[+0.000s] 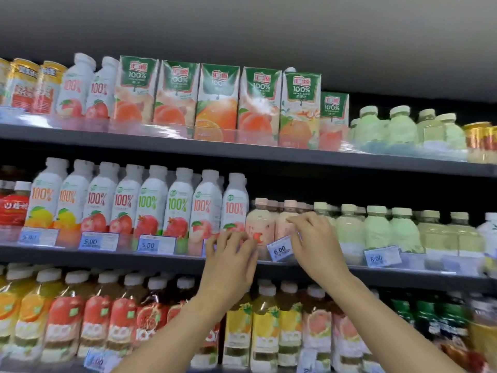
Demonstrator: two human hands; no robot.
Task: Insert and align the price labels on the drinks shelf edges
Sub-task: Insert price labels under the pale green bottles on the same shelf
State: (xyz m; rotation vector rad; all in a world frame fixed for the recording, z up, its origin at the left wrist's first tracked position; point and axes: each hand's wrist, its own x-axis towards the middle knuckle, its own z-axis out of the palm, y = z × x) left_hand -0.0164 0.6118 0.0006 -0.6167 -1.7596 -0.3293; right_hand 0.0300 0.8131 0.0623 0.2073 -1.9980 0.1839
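Both of my hands are up at the front edge of the middle shelf [161, 258]. My right hand [313, 243] pinches the right end of a white and blue price label [279, 249] marked 6.00, which sits tilted in front of the pink bottles [262, 224]. My left hand [228, 254] has its fingers curled at the shelf's clear front strip, covering most of another label [206, 247]; whether it grips that label is not visible. Other labels stand in the strip: two marked 5.00 [99, 241] [156, 244] and one marked 6.00 [382, 256].
White 100% juice bottles [150, 203] fill the middle shelf's left, pale green bottles [376, 227] its right. Juice cartons [217, 100] stand on the top shelf [242, 150]. Below are orange, red and yellow bottles [263, 327] and a blurred label [96, 359].
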